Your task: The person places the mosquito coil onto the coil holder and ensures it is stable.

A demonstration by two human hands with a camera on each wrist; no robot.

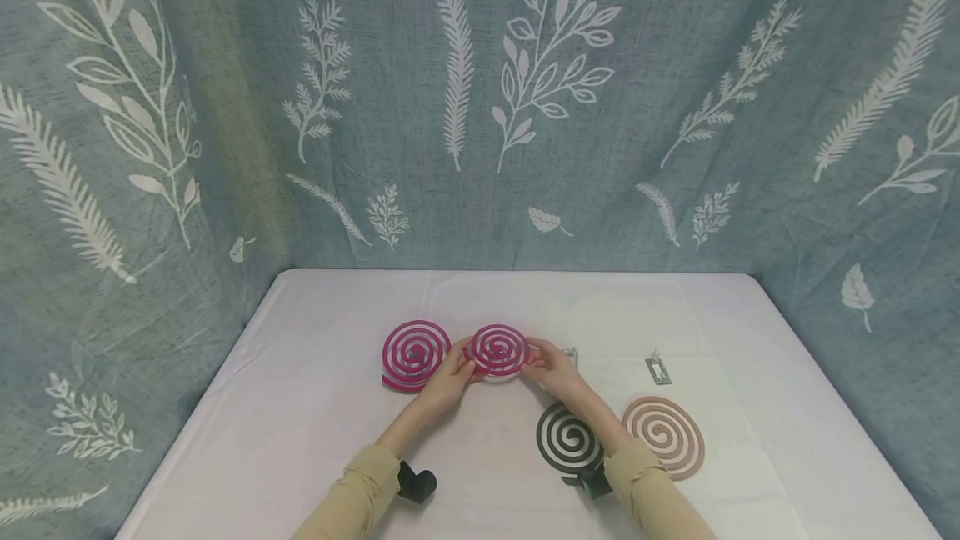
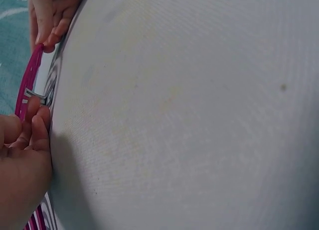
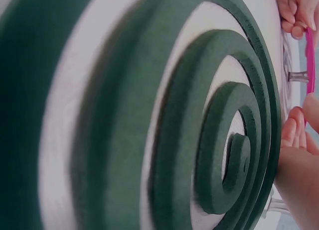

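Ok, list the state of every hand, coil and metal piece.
Left hand: pinching the held pink coil
Right hand: pinching the same coil
Held pink coil: gripped at opposite edges
Other pink coil: unheld
Green coil: on the table, unheld
Tan coil: on the table, unheld
Middle metal piece: at the held coil, attachment unclear
Partly hidden metal piece: behind the right hand
Far-right metal piece: unheld, on the table

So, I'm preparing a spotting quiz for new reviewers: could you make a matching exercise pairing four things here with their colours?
1. Held coil
2. Rightmost coil in the head view
3. Nearest coil in the right wrist view
4. Table top

A. Dark green
B. White
C. Magenta pink
D. Tan

Pairs: 1-C; 2-D; 3-A; 4-B
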